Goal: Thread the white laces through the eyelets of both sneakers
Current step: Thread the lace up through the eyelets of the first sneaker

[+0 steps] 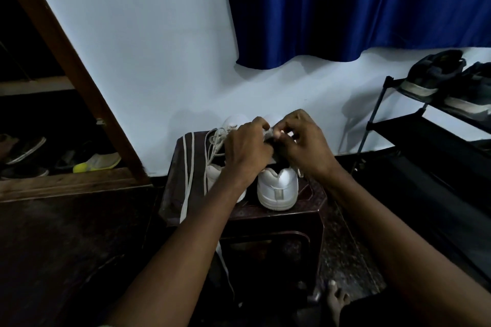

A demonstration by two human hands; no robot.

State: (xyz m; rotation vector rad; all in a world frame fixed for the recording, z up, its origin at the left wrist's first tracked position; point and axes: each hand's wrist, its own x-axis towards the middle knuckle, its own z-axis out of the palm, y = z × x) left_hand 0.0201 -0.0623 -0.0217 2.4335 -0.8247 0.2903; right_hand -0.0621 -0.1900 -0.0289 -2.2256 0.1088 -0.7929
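Dim light covers a dark stool (268, 216) set against a pale wall (132, 48), and on it stand two white sneakers, heels toward me. From my remote seat I see both hands meet over the right sneaker (277, 188). My left hand (247, 148) has its grip curled narrow over the tongue area, pinching something there; I cannot tell whether it is lace or shoe. My right hand (300, 141) has its grip pinched close too, fingertips bent together right beside the left fingers, on what looks like a bit of white lace, though the spot is too small and dark to be sure. The left sneaker (233, 125) sits just beside it, mostly hidden under my left wrist, with a loose lace (215, 141) bunched at its top. A second lace (188, 175) lies flat along the stool's left side and hangs over the front edge. Further out, a blue curtain (358, 5) hangs above, a black shoe rack (425, 125) with dark shoes (435, 74) stands at right, and a wooden shelf (66, 87) with more footwear stands at left.
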